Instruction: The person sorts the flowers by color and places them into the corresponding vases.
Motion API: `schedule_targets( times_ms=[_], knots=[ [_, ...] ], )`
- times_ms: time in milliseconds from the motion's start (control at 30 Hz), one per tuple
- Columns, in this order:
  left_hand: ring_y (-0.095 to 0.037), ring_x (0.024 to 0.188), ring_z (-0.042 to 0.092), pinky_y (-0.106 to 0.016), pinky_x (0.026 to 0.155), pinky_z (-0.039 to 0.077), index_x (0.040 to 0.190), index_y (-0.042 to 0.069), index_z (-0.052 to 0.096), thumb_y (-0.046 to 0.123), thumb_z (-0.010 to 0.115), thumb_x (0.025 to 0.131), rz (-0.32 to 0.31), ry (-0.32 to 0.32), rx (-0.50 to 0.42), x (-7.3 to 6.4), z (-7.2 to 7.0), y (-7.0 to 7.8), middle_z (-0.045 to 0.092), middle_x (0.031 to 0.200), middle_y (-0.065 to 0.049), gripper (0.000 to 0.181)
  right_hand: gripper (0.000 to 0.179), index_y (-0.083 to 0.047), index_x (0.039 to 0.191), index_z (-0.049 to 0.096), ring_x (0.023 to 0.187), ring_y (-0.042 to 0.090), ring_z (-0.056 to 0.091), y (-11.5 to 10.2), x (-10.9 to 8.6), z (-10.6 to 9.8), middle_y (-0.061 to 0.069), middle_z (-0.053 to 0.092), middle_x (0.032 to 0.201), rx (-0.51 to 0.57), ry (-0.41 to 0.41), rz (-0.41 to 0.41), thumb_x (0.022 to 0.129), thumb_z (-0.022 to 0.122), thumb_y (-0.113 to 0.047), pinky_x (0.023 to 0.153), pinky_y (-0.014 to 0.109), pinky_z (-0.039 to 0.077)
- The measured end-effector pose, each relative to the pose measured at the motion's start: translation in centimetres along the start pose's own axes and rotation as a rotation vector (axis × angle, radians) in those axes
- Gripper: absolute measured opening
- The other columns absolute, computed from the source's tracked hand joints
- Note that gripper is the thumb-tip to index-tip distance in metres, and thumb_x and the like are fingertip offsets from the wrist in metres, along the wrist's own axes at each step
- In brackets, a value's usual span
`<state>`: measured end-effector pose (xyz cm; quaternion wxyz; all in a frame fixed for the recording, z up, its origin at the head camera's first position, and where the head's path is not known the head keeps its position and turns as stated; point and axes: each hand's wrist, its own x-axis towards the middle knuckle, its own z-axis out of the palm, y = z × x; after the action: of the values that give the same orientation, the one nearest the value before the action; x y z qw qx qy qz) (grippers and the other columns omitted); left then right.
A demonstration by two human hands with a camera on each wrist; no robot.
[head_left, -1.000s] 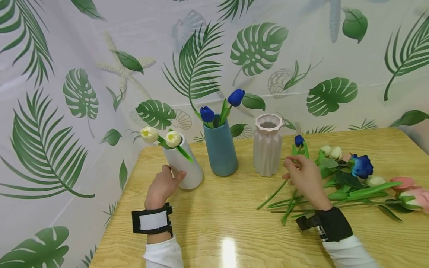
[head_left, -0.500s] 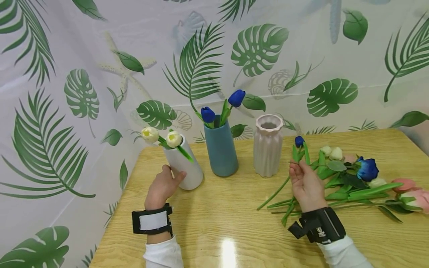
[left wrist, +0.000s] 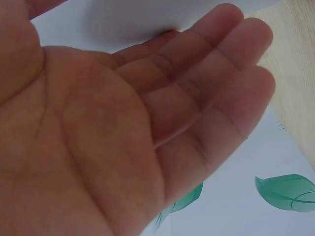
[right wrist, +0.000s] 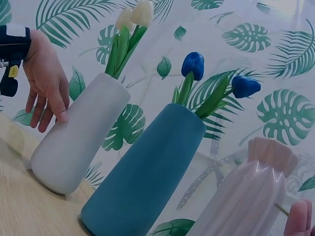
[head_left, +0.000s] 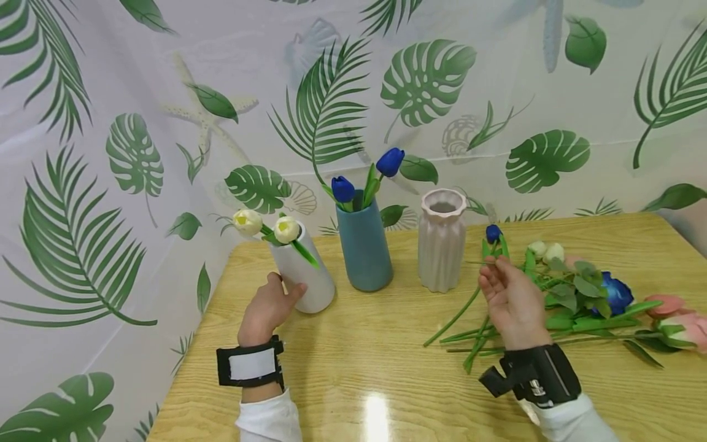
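My left hand [head_left: 269,310] rests against a white vase [head_left: 309,276] holding two cream tulips [head_left: 286,229]; the thumb lies on its near side. In the left wrist view the fingers [left wrist: 216,98] are extended, loosely bent. My right hand [head_left: 513,301] pinches the thin stem of a blue rose [head_left: 617,293] between thumb and fingers, over the flower pile. The stem's end sticks out left of the fingertips, and leaves [head_left: 580,288] show behind the hand. In the right wrist view only fingertips [right wrist: 298,219] and the stem end appear, beside a pale pink ribbed vase [right wrist: 251,191].
A teal vase [head_left: 364,252] with two blue tulips [head_left: 390,162] stands between the white and pink vases. Right of the pink vase, a blue tulip [head_left: 493,233], white blooms [head_left: 552,253], pink flowers [head_left: 687,326] and crossing green stems [head_left: 480,344] lie on the wooden table [head_left: 342,368].
My right hand has turned palm up, and taken a stem; the blue rose and its leaves have shifted right and turned. My left hand and the white vase have stayed put.
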<state>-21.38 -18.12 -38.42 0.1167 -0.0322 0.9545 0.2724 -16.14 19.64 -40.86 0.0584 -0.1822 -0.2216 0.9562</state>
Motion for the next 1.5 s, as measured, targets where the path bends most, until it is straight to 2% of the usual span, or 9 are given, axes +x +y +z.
schedule_targets(
  times_ms=[267, 333, 433, 600, 733, 833, 967, 1267, 1500],
  knots=[
    [-0.036, 0.115, 0.061, -0.051, 0.095, 0.048, 0.135, -0.01, 0.052, 0.04, 0.047, 0.104, 0.054, -0.069, 0.101, -0.7, 0.3, 1.0, 0.058, 0.132, -0.028, 0.06, 0.02, -0.019, 0.118, 0.038, 0.068, 0.016, 0.065, -0.3, -0.5, 0.3, 0.005, 0.068, 0.095, 0.017, -0.056, -0.026, 0.103, 0.05, -0.011, 0.062, 0.024, 0.055],
    [-0.031, 0.096, 0.065, -0.046, 0.082, 0.052, 0.119, -0.005, 0.064, 0.039, 0.048, 0.103, 0.09, -0.078, 0.126, -0.9, 0.6, 1.6, 0.067, 0.111, -0.022, 0.05, 0.024, -0.023, 0.124, 0.033, 0.068, 0.017, 0.064, -0.5, -0.6, 0.3, 0.006, 0.067, 0.095, 0.05, -0.04, -0.012, 0.105, 0.046, -0.016, 0.062, 0.026, 0.055],
    [-0.021, 0.068, 0.055, -0.035, 0.061, 0.044, 0.088, 0.002, 0.065, 0.037, 0.05, 0.103, 0.146, -0.083, 0.128, -1.1, 1.2, 2.6, 0.058, 0.075, -0.009, 0.041, 0.022, -0.022, 0.127, 0.036, 0.069, 0.02, 0.064, -0.7, -0.6, 0.3, 0.007, 0.066, 0.096, 0.102, 0.011, -0.006, 0.106, 0.045, -0.021, 0.062, 0.028, 0.055],
    [-0.017, 0.057, 0.042, -0.029, 0.054, 0.035, 0.077, 0.003, 0.054, 0.032, 0.057, 0.101, 0.246, -0.095, 0.114, -0.7, 2.8, 3.9, 0.041, 0.064, -0.001, 0.037, 0.012, -0.016, 0.115, 0.051, 0.071, 0.019, 0.063, -0.6, -0.4, 0.1, 0.004, 0.06, 0.094, 0.094, 0.098, -0.015, 0.104, 0.05, -0.022, 0.063, 0.028, 0.055],
    [-0.017, 0.058, 0.047, -0.03, 0.054, 0.039, 0.086, -0.002, 0.059, 0.03, 0.064, 0.097, 0.32, -0.048, 0.091, 0.0, 4.3, 4.8, 0.05, 0.069, -0.005, 0.034, 0.023, -0.024, 0.127, 0.042, 0.071, 0.016, 0.061, -0.6, -0.4, 0.0, 0.001, 0.058, 0.096, 0.019, 0.128, -0.015, 0.105, 0.048, -0.022, 0.063, 0.026, 0.054],
    [-0.025, 0.082, 0.065, -0.037, 0.07, 0.053, 0.117, -0.009, 0.058, 0.031, 0.066, 0.096, 0.321, 0.057, 0.063, 0.5, 5.6, 5.7, 0.067, 0.1, -0.019, 0.045, 0.019, -0.024, 0.123, 0.039, 0.07, 0.014, 0.061, -0.6, -0.3, -0.2, 0.001, 0.06, 0.093, -0.033, 0.116, -0.038, 0.105, 0.046, -0.02, 0.062, 0.025, 0.053],
    [-0.038, 0.127, 0.053, -0.048, 0.101, 0.047, 0.147, -0.008, 0.031, 0.028, 0.064, 0.097, 0.293, 0.169, -0.063, 1.2, 7.0, 6.9, 0.047, 0.143, -0.03, 0.07, 0.011, -0.019, 0.112, 0.042, 0.069, 0.015, 0.063, -0.6, 0.1, -0.6, 0.003, 0.064, 0.092, -0.05, 0.064, -0.058, 0.104, 0.05, -0.017, 0.062, 0.025, 0.054],
    [-0.037, 0.144, 0.032, -0.049, 0.112, 0.036, 0.157, 0.001, 0.005, 0.025, 0.065, 0.096, 0.25, 0.238, -0.225, 3.0, 9.1, 7.5, 0.024, 0.158, -0.027, 0.089, 0.042, -0.025, 0.139, 0.037, 0.077, 0.017, 0.065, -0.5, 1.0, -1.9, 0.004, 0.066, 0.103, 0.016, -0.015, -0.035, 0.102, 0.056, -0.02, 0.069, 0.026, 0.055],
    [-0.042, 0.137, 0.042, -0.05, 0.107, 0.04, 0.158, 0.001, 0.001, 0.03, 0.065, 0.096, 0.242, 0.212, -0.252, 4.2, 9.7, 7.6, 0.025, 0.157, -0.03, 0.094, 0.022, -0.014, 0.124, 0.048, 0.069, 0.015, 0.064, -0.3, -1.2, 0.0, 0.004, 0.068, 0.096, -0.017, -0.092, -0.123, 0.102, 0.053, -0.017, 0.063, 0.024, 0.054]
  ],
)
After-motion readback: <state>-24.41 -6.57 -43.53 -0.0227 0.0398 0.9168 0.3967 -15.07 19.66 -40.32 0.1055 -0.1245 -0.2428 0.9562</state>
